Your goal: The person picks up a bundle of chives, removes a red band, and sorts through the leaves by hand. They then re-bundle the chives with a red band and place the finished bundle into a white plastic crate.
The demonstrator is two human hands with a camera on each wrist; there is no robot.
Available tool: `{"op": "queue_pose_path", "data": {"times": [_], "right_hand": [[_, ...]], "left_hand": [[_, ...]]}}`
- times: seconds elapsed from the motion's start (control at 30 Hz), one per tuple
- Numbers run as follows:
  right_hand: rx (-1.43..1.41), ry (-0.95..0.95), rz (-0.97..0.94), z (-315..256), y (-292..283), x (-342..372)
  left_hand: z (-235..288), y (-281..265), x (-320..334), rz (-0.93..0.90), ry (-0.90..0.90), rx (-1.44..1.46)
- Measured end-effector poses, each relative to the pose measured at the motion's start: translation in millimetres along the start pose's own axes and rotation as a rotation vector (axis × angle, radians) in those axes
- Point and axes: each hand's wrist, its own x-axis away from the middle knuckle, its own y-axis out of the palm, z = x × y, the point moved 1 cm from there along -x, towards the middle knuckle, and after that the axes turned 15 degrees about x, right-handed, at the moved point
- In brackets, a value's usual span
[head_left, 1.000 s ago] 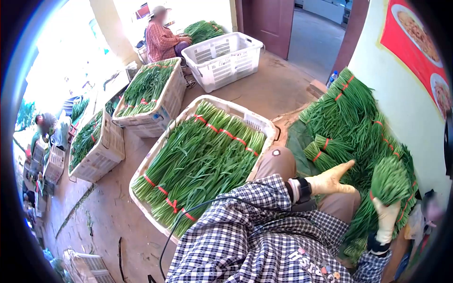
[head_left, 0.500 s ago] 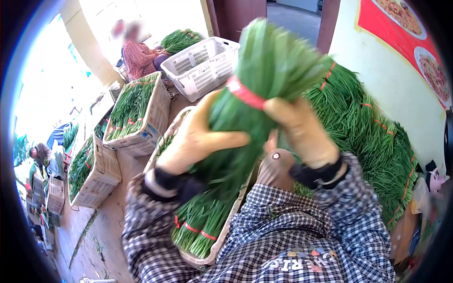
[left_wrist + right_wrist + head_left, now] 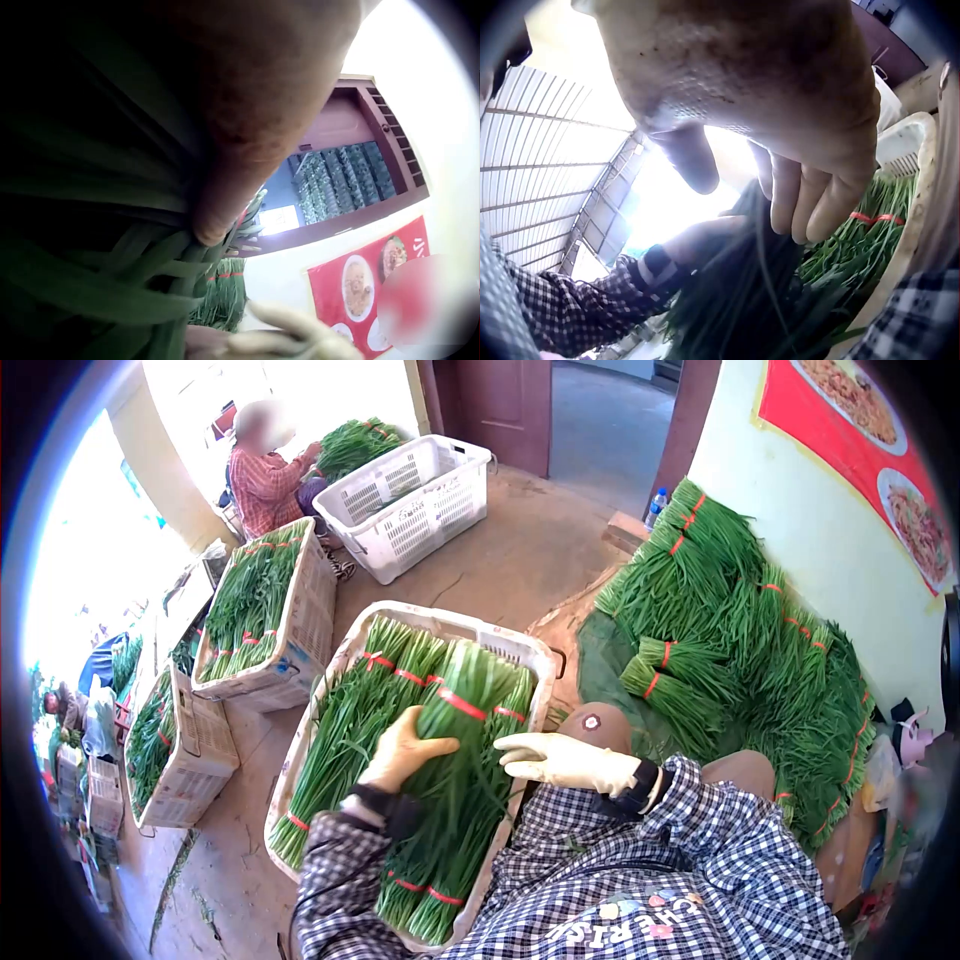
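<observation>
A bundle of chives (image 3: 475,675), tied with a red band, lies over the packed crate (image 3: 540,660) in the head view. My left hand (image 3: 408,748), in a cream glove, grips its left side with the thumb across the leaves. In the left wrist view that thumb (image 3: 251,142) presses against long flat leaves. My gloved right hand (image 3: 570,762) is just right of the bundle, fingers extended and pointing left. From the right wrist, the right hand (image 3: 757,97) arches over dark leaves with its fingers apart. Banded rows of chives (image 3: 370,700) fill the crate underneath.
At my right, a large pile of chive bundles (image 3: 690,590) leans along the wall. Two filled crates (image 3: 300,630) (image 3: 205,745) stand at the left. Beyond them, a white crate (image 3: 410,520) stands near a seated person (image 3: 265,475). My knee (image 3: 597,728) borders the packed crate.
From the pile at right, the bundle came up in both hands and then down over the packed crate. The right hand has released it; the left still grips it.
</observation>
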Motion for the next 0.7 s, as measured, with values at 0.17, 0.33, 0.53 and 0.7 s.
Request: {"op": "queue_pose_path", "data": {"times": [0.17, 0.33, 0.53, 0.7], "right_hand": [[-0.009, 0.034, 0.058, 21.7, -7.1, 5.2], [-0.041, 0.034, 0.111, 51.5, -17.8, 17.8], [-0.019, -0.045, 0.293, 50.1, -41.9, 27.8], [-0.202, -0.004, 0.329, 62.4, -68.7, 46.5]], "left_hand": [[-39.9, 102.7, -68.0, 0.107, 0.074, -0.013], [-49.3, 125.6, -56.2, 0.206, 0.147, -0.046], [-92.4, 172.6, -54.5, 0.301, 0.086, -0.308], [-90.2, 159.6, -53.5, 0.264, 0.218, -0.351]]}}
